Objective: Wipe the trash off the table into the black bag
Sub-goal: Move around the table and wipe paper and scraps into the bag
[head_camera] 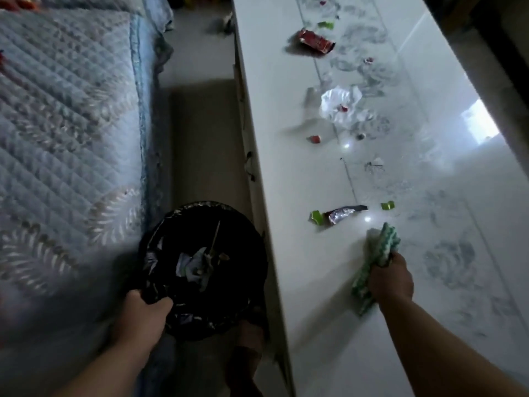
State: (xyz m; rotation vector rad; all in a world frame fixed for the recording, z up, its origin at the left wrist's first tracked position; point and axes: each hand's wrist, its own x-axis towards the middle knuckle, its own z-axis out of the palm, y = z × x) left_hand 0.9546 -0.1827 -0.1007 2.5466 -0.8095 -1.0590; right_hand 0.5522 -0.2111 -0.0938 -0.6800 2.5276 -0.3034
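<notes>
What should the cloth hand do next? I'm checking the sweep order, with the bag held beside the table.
Probably sweep the cloth in the right hand left, pushing the silver wrapper and green scrap toward the table edge. They lie nearest the cloth, and the left hand holds the black bag open just below that edge.

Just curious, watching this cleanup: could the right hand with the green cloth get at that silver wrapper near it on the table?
Probably yes. The right hand holds the green cloth on the table, and the silver wrapper lies just beyond the cloth's tip with only bare tabletop between them.
</notes>
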